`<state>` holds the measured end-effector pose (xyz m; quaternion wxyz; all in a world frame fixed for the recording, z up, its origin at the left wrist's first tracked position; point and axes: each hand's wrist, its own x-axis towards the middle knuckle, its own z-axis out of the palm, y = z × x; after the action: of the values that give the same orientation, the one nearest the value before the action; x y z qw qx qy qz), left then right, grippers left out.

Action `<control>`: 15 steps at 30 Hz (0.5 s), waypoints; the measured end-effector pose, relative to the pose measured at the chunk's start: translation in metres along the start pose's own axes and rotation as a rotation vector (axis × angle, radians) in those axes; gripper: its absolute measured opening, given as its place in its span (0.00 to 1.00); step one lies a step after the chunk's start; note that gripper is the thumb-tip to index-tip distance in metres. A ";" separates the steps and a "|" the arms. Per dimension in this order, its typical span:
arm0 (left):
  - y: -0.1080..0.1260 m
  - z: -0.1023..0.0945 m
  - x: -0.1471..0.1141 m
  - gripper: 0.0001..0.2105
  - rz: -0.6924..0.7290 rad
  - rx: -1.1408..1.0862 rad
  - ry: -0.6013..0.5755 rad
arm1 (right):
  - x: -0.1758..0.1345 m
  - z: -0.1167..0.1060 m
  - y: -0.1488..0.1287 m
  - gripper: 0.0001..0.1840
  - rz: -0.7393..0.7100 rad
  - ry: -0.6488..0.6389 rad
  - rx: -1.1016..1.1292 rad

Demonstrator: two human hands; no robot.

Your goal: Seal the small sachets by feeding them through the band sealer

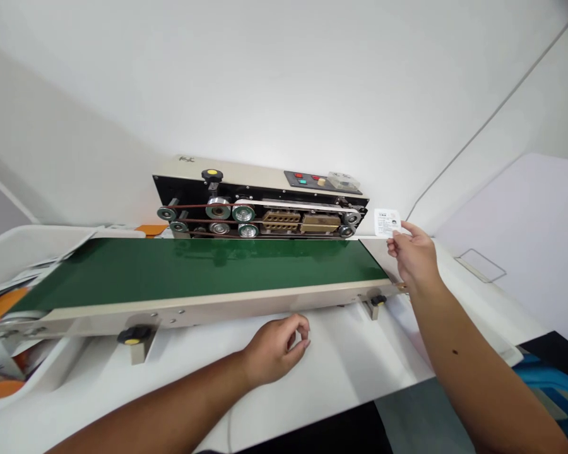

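Observation:
My right hand [414,252] pinches a small white printed packet [387,222] between thumb and fingers. It holds the packet up past the right end of the green conveyor belt [208,268]. Dark print and a small round mark show on the packet's face. In front of the conveyor's near rail, my left hand [279,347] hovers over the white table with its fingers curled in a loose ring and nothing in them. Behind the belt stands the band sealing machine [260,195], with its rollers, thin belts and brass blocks exposed.
A white bin [57,375] at the left, under the belt's end, holds several orange and white packets. Black knobs [135,334] stick out below the near rail. The control panel [322,181] sits on top of the machine. A blue item [549,391] is at the lower right.

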<state>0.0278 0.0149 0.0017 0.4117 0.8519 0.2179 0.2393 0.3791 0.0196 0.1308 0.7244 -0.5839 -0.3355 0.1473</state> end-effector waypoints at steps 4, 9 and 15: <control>-0.001 0.000 0.000 0.04 0.008 0.028 0.007 | 0.004 0.010 0.016 0.32 0.089 0.070 -0.042; 0.000 -0.001 0.000 0.06 0.021 0.043 0.009 | -0.001 0.026 0.014 0.27 0.221 -0.030 -0.035; 0.000 -0.002 0.000 0.05 0.038 0.061 0.018 | -0.003 0.040 0.013 0.25 0.296 -0.191 -0.045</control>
<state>0.0273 0.0159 0.0029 0.3791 0.8658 0.2125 0.2480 0.3526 0.0515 0.1218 0.6464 -0.6263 -0.3167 0.2995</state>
